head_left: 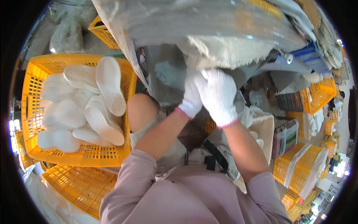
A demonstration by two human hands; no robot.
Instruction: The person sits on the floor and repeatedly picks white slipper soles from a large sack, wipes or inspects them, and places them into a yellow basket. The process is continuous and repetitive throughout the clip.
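Observation:
My left hand and my right hand wear white knit gloves with pink cuffs. They are pressed together in front of me, fingers curled inward; whatever lies between them is hidden. Just beyond the fingertips is a rough, whitish fuzzy edge under a grey, plastic-covered housing. I cannot tell whether the hands touch that edge. To my left, a yellow crate holds several white shoe soles, piled loosely, some dotted with small holes.
A second yellow crate sits below the first. Another yellow crate and a clear plastic bag lie at the far left. On the right are a box of white pieces, a strapped bundle and stacked yellow crates.

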